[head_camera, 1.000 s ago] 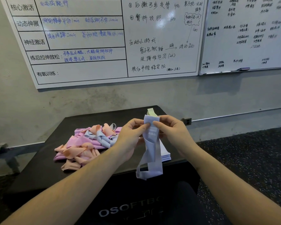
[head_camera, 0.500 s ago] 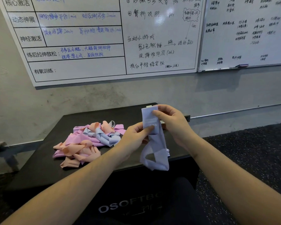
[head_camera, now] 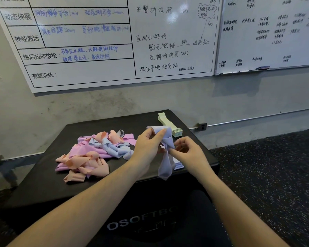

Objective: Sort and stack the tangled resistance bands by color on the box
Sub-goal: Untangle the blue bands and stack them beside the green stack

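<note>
While both hands keep a pinching grip on the pale blue band, left hand high and right hand lower, it hangs over the box, seemingly being flattened for stacking.

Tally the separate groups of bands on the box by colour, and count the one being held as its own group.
Pale green stack: 1
Light blue stack, mostly hidden behind the held band: 1
Mixed tangle of pink, peach and light blue: 1
Light blue band held by the left hand and right hand: 1
Total: 4 groups; bands inside each cannot be counted.
</note>
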Available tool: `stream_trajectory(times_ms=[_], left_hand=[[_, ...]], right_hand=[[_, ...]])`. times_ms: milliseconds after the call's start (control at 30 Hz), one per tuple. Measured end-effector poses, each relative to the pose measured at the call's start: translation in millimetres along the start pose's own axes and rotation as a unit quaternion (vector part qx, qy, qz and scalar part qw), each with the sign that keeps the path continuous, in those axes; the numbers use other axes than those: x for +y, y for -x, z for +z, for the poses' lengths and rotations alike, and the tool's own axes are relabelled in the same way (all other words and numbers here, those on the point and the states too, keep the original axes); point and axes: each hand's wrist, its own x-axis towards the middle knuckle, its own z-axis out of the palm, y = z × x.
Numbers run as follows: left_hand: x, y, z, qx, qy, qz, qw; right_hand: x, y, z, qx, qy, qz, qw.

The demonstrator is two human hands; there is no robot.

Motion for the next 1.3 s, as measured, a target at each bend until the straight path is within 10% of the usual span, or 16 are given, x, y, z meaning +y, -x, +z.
stream_trajectory(times_ms=[267,533,700,967,1300], left_hand=[[-22,2,4,-0.011,-0.100,0.076,0.992],[-20,-5,0,0.036,-0.102,0.061,0.992],[-20,-4,0,0.027,-0.104,0.048,0.993],[-22,0,3,0.020,-0.152,0.075,0.985],[-15,2,6,0.018,-0.180,0.111,0.977]], right_hand=[[2,7,1,0.050,-0.044,-0.076,0.995],[7,11,-11,-0.019,-0.243,0.024,0.970],[9,14,-17,-0.066,-0.176,0.062,0.980],[12,13,-10,0.086,-0.070,-0.034,0.993],[-3,26,-13,-0.139,-0.443,0.095,0.881]])
